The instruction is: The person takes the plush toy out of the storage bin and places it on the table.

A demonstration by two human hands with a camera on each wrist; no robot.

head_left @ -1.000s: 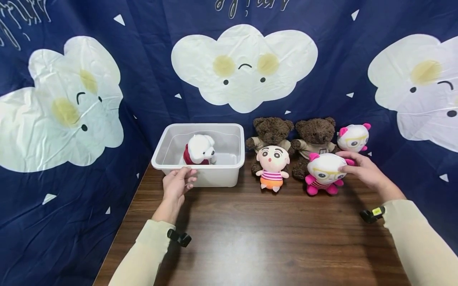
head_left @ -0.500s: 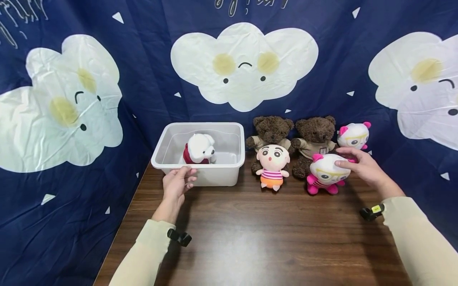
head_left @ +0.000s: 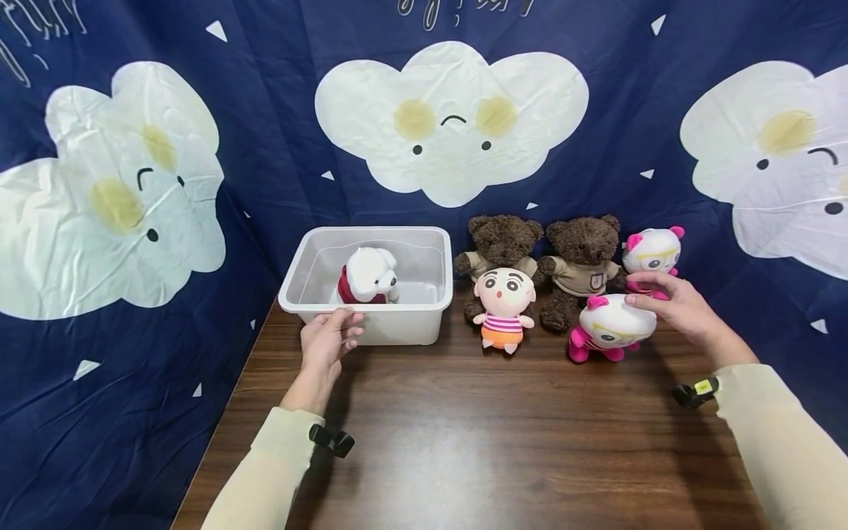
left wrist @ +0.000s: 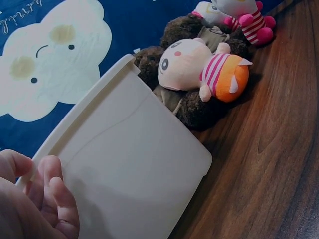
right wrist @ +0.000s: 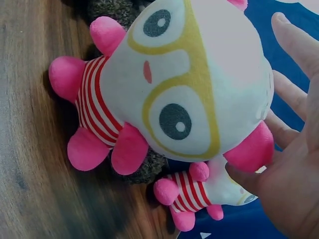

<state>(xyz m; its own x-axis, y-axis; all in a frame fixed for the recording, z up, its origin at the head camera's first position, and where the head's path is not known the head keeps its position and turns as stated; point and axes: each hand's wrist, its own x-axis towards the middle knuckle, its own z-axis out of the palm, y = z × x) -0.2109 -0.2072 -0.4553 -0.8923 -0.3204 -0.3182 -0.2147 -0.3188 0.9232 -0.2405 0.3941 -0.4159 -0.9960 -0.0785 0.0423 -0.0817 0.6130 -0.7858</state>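
Observation:
My left hand [head_left: 326, 341] pinches the front rim of a pale grey plastic bin [head_left: 411, 324], thumb over the rim and fingers curled below it. Inside the bin sits a white plush dog [head_left: 372, 275] in red. My right hand [head_left: 676, 308] is at the head of a front plush panda [head_left: 617, 322], which has yellow glasses, pink limbs and a red-striped body. Its head leans toward that hand. In the right wrist view the fingers [right wrist: 294, 97] are spread behind the head, and the thumb lies by a pink ear [right wrist: 253, 148].
Two brown teddy bears [head_left: 505, 241] sit against the blue cloud-print cloth [head_left: 278, 147]. Before the left one stands a boy doll [head_left: 505, 313] in a striped shirt. A second plush panda [head_left: 652, 252] is behind my right hand. Brown wooden table [head_left: 464, 442] lies in front.
The front panda has tipped and turned rightward, its head now lower and nearer my right hand. That hand has shifted slightly. My left hand and the bin stay in place.

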